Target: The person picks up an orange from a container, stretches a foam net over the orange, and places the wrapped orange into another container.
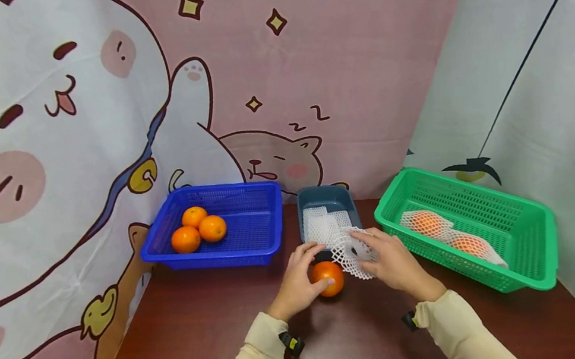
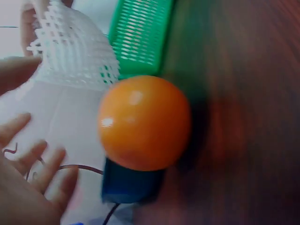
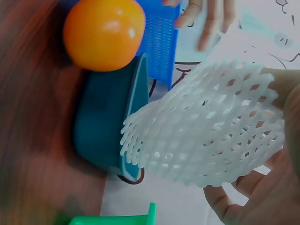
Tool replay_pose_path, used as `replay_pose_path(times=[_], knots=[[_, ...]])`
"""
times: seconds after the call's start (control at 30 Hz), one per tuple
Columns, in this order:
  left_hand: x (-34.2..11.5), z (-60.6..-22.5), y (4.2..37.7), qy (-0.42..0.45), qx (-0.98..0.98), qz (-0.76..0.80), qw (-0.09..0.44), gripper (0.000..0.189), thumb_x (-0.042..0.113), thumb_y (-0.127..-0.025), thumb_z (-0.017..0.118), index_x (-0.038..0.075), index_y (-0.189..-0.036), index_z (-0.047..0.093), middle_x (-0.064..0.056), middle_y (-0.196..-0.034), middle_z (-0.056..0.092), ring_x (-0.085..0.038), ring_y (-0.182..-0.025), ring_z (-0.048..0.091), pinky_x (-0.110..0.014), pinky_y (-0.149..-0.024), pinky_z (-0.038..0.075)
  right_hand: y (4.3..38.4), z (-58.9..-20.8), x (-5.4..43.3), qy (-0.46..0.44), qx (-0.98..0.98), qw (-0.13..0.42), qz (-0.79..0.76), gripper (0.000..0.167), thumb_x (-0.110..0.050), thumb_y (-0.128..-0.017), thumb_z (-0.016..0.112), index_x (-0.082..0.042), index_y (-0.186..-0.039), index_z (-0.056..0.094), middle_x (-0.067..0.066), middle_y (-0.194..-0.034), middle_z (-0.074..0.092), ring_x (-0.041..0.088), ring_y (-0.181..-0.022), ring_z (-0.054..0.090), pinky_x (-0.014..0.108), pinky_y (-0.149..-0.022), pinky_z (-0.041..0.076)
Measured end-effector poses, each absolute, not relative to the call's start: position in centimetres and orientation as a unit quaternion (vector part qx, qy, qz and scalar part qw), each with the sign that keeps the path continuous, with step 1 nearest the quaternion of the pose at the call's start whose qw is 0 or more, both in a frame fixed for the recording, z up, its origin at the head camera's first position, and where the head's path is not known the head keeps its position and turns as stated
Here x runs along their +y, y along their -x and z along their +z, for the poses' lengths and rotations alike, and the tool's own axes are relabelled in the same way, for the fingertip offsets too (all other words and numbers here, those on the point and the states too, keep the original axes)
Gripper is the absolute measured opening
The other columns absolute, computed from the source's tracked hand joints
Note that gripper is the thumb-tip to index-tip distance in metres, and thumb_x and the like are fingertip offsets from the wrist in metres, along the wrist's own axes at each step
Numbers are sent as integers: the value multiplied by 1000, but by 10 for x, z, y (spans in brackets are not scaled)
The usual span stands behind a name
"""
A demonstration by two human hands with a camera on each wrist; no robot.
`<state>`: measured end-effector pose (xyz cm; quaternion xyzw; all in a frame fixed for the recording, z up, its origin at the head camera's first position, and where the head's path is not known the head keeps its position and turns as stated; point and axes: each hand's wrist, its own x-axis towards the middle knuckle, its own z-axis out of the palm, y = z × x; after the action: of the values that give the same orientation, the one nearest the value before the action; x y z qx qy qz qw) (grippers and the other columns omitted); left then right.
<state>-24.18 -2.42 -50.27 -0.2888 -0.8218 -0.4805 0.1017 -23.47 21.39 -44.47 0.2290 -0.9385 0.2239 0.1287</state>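
On the table in front of me sits a shiny orange (image 1: 333,274), beside the small dark teal bin. My left hand (image 1: 294,285) hovers at it; in the left wrist view its spread fingers (image 2: 44,173) are apart from the fruit. My right hand (image 1: 399,263) holds a white foam net sleeve (image 1: 350,260) just right of the orange. The right wrist view shows this sleeve (image 3: 206,126) bulging open between thumb and fingers, its narrower end toward the bin (image 3: 105,122).
More white foam nets (image 1: 316,222) lie in the teal bin (image 1: 324,190). At left, a blue basket (image 1: 253,252) contains three oranges (image 1: 212,229). A green basket (image 1: 529,215) on the right has two net-wrapped oranges (image 1: 427,223). A printed cloth hangs behind.
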Motion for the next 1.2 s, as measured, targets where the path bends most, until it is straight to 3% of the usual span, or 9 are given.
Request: replay_pose_path(times=[0.1,0.2,0.5,0.87,1.0,1.2], knots=[[-20,-517,243,245,-873,-411,89,70,30,-74,82,14,-136,55,-10,-137,48,-28,-115,46,-45,-94,41,235,-450,216,-220,-944,128,208,68,-21,-74,86,-11,-135,58,7,-123,60,27,-107,58,51,-87,41],[-17,-529,242,220,-883,-411,56,71,32,-74,83,12,-136,55,-10,-134,49,-30,-114,46,-47,-92,40,234,-457,217,-216,-947,124,205,67,-22,-74,86,-11,-135,59,6,-122,60,26,-105,59,48,-85,42],[-15,-548,243,189,-871,-454,24,81,28,-70,87,12,-140,50,-11,-132,51,-32,-113,48,-51,-93,41,234,-474,219,-205,-947,125,212,67,-22,-72,87,-12,-133,60,6,-122,61,25,-104,60,45,-83,41],[-16,-556,247,174,-851,-492,53,80,23,-67,90,9,-135,52,-11,-122,60,-31,-107,57,-50,-92,43,235,-491,221,-196,-949,129,210,67,-23,-71,87,-12,-132,61,7,-120,62,23,-99,61,46,-81,44],[-20,-552,248,135,-809,-570,45,79,20,-66,90,9,-135,52,-12,-123,60,-28,-105,59,-45,-91,45,234,-496,220,-188,-952,120,210,66,-23,-71,87,-12,-131,62,6,-118,62,21,-94,60,44,-80,43],[-22,-535,247,117,-684,-719,35,82,7,-72,84,3,-142,41,-18,-126,53,-30,-106,59,-39,-91,49,236,-502,217,-176,-956,106,210,66,-23,-71,87,-14,-131,62,4,-118,62,20,-94,60,42,-80,43]])
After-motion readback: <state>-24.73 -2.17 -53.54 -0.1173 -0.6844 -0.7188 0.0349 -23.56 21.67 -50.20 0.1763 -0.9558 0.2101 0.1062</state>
